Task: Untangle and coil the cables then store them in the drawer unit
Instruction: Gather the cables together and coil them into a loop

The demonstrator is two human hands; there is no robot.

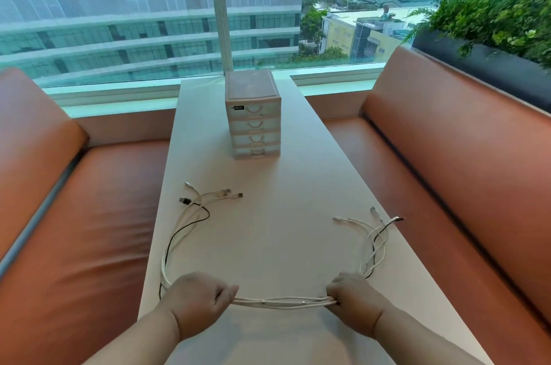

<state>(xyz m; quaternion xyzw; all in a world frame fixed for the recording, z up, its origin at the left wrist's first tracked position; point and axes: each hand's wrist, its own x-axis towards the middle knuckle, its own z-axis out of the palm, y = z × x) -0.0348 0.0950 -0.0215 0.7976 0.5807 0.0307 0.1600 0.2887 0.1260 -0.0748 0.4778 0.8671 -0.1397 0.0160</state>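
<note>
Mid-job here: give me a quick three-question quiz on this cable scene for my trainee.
1. True or false: both hands grip the cable bundle.
2. How many drawers does the drawer unit show?
3. Which colour is the odd cable: A black, B red, C green?

Key:
1. True; the left hand and right hand each hold it, ends fanned out on the table.
2. Four, all closed.
3. A.

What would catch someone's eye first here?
Both hands, left hand and right hand, grip a bundle of cables at the table's near edge, plug ends fanning out on either side. Farther back stands a small drawer unit, all drawers shut.
</note>
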